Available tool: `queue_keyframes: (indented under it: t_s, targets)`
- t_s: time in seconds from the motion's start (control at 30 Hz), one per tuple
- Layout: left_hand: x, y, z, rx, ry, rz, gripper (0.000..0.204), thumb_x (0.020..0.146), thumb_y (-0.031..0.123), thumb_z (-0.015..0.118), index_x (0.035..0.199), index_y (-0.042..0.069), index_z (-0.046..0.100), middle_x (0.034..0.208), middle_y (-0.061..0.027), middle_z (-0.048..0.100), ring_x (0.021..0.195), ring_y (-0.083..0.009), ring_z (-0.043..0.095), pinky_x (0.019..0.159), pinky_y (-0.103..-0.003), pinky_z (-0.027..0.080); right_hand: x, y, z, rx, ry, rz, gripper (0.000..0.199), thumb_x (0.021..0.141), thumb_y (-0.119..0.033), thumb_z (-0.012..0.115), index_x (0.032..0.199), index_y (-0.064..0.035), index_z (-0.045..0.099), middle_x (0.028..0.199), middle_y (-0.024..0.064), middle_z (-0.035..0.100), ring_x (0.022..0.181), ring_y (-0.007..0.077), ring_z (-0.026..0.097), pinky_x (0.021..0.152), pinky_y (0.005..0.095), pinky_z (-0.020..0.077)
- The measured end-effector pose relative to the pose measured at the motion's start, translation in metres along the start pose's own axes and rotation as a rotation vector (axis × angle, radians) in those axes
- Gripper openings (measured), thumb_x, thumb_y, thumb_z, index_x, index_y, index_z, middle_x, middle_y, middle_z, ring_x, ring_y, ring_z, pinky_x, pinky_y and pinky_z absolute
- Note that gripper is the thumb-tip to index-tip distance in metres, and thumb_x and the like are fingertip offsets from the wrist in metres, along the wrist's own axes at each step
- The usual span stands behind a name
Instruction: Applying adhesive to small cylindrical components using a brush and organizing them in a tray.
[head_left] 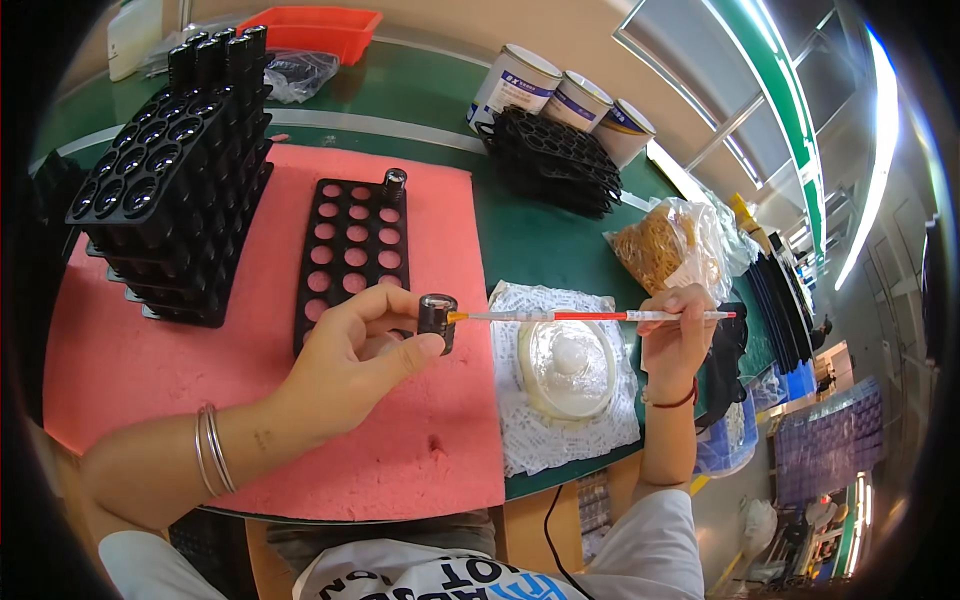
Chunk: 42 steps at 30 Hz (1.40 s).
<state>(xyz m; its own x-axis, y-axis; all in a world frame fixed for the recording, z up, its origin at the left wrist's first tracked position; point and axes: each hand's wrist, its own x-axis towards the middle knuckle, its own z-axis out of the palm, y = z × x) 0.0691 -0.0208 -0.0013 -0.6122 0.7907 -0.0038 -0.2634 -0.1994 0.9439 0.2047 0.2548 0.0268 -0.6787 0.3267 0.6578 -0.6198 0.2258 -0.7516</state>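
Note:
Between the thumb and fingers of my left hand [355, 345] is a small glossy black cylinder [437, 318], held upright over the pink foam mat. My right hand [678, 325] pinches the far end of a thin paintbrush [585, 316] with a red and white handle. The brush lies level, and its yellowish bristles touch the cylinder's side near the top. Behind my left hand lies a black tray [323, 252] with rows of round holes. One similar black cylinder [395, 183] stands at its far right corner. Below the brush sits a shallow round dish [567, 368] of whitish, shiny material.
A tall stack of black trays [150, 215] with several cylinders stands left on the pink mat [445, 440]. Across the green table are a red bin [318, 30], three tins [522, 80], black perforated sheets [560, 160] and a plastic bag of tan pieces [665, 248]. White printed paper [520, 445] lies under the dish.

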Motion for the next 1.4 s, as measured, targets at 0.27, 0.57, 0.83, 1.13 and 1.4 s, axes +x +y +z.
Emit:
queue_keyframes:
  t_s: [0.27, 0.57, 0.83, 1.13, 1.4]
  targets:
    - [-0.001, 0.002, 0.000, -0.012, -0.017, -0.005, 0.019, 0.082, 0.009, 0.059, 0.098, 0.002, 0.052, 0.087, 0.0012, 0.054, 0.064, 0.0006, 0.042, 0.058, -0.014, 0.035, 0.001, -0.002, -0.001, 0.002, 0.010, -0.004, 0.029, 0.087, -0.024, 0.051, 0.075, 0.0021, 0.053, 0.062, 0.0118, 0.055, 0.052, 0.0202, 0.056, 0.049, 0.0278, 0.0457]
    - [-0.001, -0.002, -0.003, -0.052, -0.064, 0.017, 0.020, 0.082, 0.010, 0.059, 0.099, 0.002, 0.050, 0.087, -0.0006, 0.054, 0.068, -0.0011, 0.045, 0.059, -0.016, 0.038, 0.003, -0.001, -0.002, -0.012, 0.068, -0.016, 0.027, 0.088, -0.022, 0.048, 0.074, 0.0010, 0.052, 0.060, 0.0115, 0.054, 0.050, 0.0185, 0.054, 0.047, 0.0274, 0.0449]
    - [-0.001, -0.005, -0.001, -0.059, -0.024, 0.015, 0.019, 0.081, 0.010, 0.059, 0.095, 0.003, 0.050, 0.085, -0.0013, 0.054, 0.068, -0.0029, 0.047, 0.057, -0.017, 0.039, 0.004, -0.002, 0.000, 0.067, 0.114, 0.006, 0.026, 0.089, -0.021, 0.046, 0.074, 0.0001, 0.052, 0.060, 0.0109, 0.054, 0.050, 0.0173, 0.054, 0.045, 0.0253, 0.0445]
    - [0.001, -0.004, -0.002, -0.089, -0.045, 0.038, 0.018, 0.081, 0.008, 0.060, 0.094, 0.003, 0.050, 0.088, -0.0013, 0.052, 0.076, -0.0051, 0.049, 0.067, -0.019, 0.042, 0.005, -0.003, 0.001, -0.049, 0.074, 0.053, 0.026, 0.090, -0.027, 0.043, 0.075, -0.0065, 0.042, 0.061, 0.0023, 0.044, 0.052, 0.0109, 0.044, 0.047, 0.0214, 0.0358]
    - [0.004, -0.010, -0.004, -0.068, -0.045, 0.088, 0.016, 0.082, 0.009, 0.059, 0.093, 0.004, 0.049, 0.088, 0.0003, 0.052, 0.081, -0.0044, 0.048, 0.071, -0.019, 0.040, 0.006, -0.001, -0.003, 0.097, 0.109, 0.034, 0.027, 0.090, -0.024, 0.045, 0.074, -0.0022, 0.050, 0.058, 0.0106, 0.053, 0.048, 0.0161, 0.051, 0.045, 0.0245, 0.0420]
